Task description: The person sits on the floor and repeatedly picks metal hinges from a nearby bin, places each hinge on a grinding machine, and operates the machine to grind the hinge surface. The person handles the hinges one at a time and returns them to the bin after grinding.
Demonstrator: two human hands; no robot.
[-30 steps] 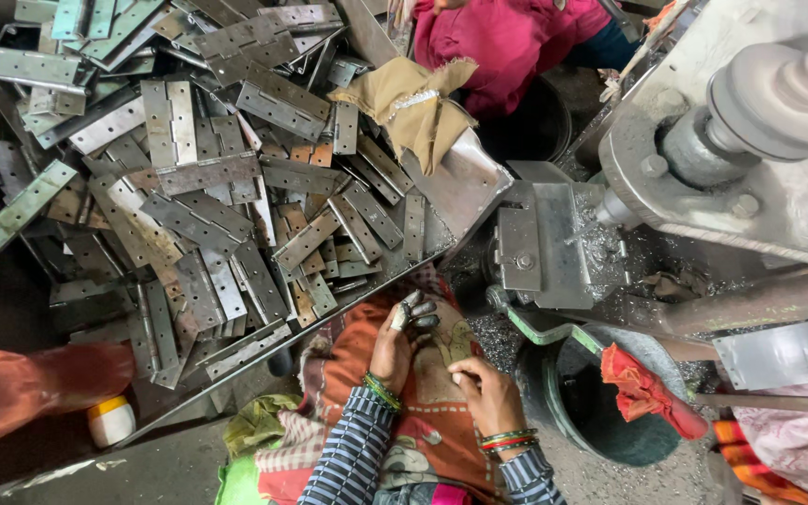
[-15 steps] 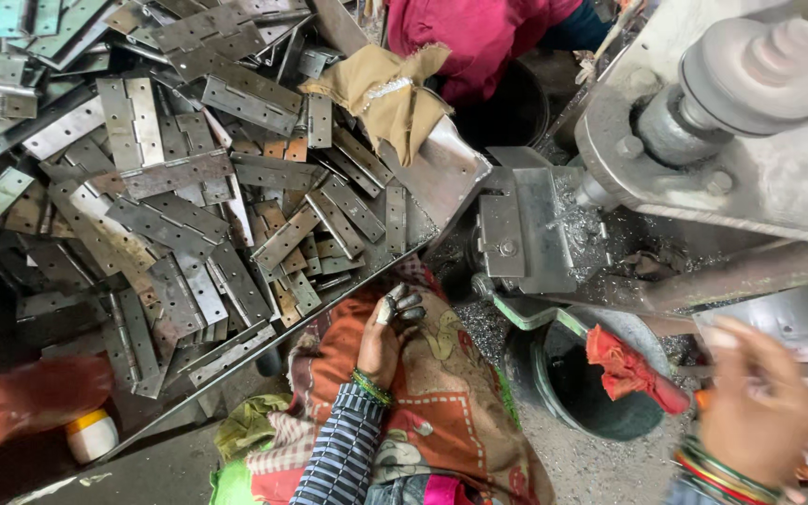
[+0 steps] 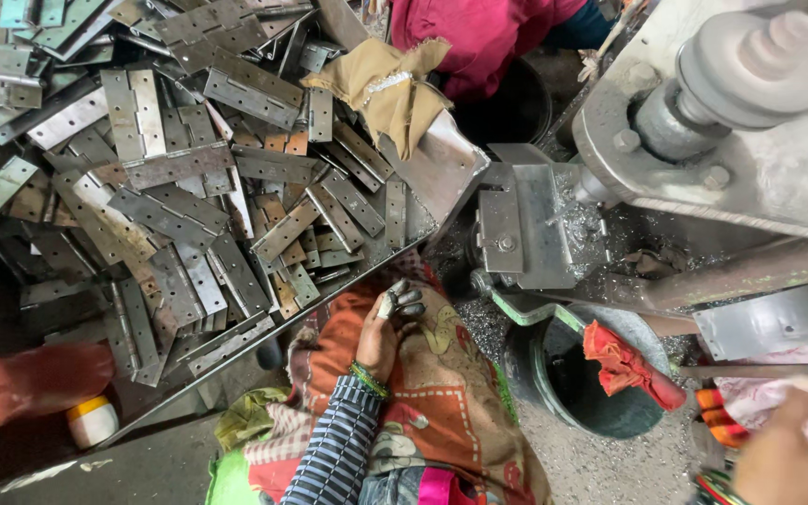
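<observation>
Starting from the left, a large heap of flat grey metal hinges (image 3: 189, 178) is seen, piled on a slanted metal tray (image 3: 441, 173) that fills the upper left part of the view. A small white and yellow container (image 3: 92, 421) is placed below the tray's lower edge, beside a blurred orange-red shape at the left border. A tan cloth (image 3: 381, 84) is laid over the upper right end of the heap, and behind it a person in a pink garment (image 3: 483, 28) is partly visible. Just under the tray's edge, the left hand (image 3: 387, 327) is rested on a patterned orange and red cloth (image 3: 441, 393) that covers the lap; its dirty fingers (image 3: 409, 301) are curled loosely together, and no object is seen between them, so nothing is gripped. The wrist is ringed by green bangles and the arm is covered by a striped sleeve. To the right of this hand, a small grey metal press block (image 3: 526, 229) is fixed to a big machine (image 3: 750, 112), with metal shavings spread around it. Below the block a dark bucket (image 3: 582, 383) is standing, with a red rag (image 3: 624, 365) hung over its rim. At the far lower right corner the right hand (image 3: 792, 458) is seen, blurred and well apart from the left one; whether it is open or closed cannot be told.
</observation>
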